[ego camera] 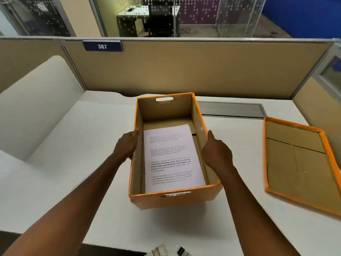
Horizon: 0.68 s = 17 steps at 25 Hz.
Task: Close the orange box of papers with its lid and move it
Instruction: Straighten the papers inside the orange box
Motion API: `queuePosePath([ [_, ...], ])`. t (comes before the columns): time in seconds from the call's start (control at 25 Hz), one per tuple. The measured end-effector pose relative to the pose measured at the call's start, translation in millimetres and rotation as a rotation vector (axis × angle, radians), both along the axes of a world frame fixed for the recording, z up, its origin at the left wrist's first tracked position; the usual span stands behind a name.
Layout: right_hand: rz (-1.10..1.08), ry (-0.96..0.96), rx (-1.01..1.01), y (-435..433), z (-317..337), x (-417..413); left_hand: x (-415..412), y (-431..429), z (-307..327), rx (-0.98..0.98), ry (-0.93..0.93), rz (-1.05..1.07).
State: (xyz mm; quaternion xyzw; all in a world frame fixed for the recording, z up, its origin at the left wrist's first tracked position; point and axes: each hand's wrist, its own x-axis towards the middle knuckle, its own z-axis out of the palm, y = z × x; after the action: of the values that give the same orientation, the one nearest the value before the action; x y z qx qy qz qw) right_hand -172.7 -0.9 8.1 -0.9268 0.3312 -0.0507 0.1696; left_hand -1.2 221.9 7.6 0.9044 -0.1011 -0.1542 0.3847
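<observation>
Orange box [171,199] is seen open on the white desk [73,163], mid-desk, printed papers [171,157] lying flat inside. It is gripped on both long walls — left hand [127,145] clasped over the left rim, right hand [217,152] pressed against the right wall. Lid [302,163] is placed inside-up to the right, apart from the box.

Papers [173,157] lie in the box [175,199], lid [302,163] to its right.

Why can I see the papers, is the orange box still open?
Yes, open. The orange box has no top on, so the papers show inside. Its lid lies upside down on the desk beside it.
</observation>
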Motion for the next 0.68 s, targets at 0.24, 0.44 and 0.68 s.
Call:
queuePosePath([
  [0.24, -0.164, 0.036, 0.051, 56, -22, -28, -1, 27, -21, 0.065, -0.055, -0.127],
  [0.44, -0.246, 0.038, 0.027, 75, -35, -17, 11, 37, -32, 0.036, -0.041, -0.215],
  [0.68, -0.298, 0.01, 0.023, 82, -46, -4, 27, 33, -44, 0.009, 0.056, -0.223],
])
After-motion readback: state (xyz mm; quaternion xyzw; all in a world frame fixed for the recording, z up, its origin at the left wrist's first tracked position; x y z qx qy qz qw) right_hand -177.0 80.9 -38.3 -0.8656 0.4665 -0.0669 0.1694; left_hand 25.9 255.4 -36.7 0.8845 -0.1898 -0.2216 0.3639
